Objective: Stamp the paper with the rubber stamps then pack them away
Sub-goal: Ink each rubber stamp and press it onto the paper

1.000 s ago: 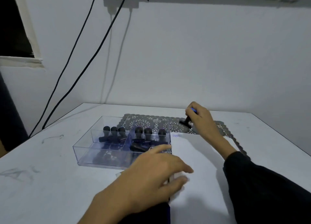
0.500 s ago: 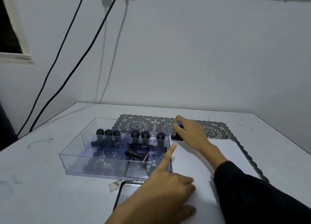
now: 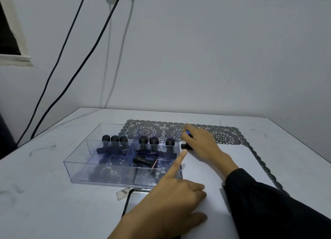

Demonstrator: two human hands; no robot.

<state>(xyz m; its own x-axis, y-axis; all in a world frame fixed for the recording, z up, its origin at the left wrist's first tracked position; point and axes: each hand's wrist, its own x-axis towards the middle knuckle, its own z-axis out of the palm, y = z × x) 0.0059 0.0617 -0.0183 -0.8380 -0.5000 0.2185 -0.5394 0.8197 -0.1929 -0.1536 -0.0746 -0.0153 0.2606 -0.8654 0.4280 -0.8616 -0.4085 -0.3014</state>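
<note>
Right hand (image 3: 202,143) brought stamp (image 3: 185,146) down onto paper (image 3: 204,174) far corner.

Dim bluish light, soft shadows, wide-angle distortion

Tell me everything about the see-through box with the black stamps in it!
The clear plastic box is open-topped, shallow and rectangular, split by clear dividers. It sits flat on the white table, partly over the dark lace mat. Six black round-knobbed stamps stand upright along its back compartments; another stamp lies on its side.
</note>
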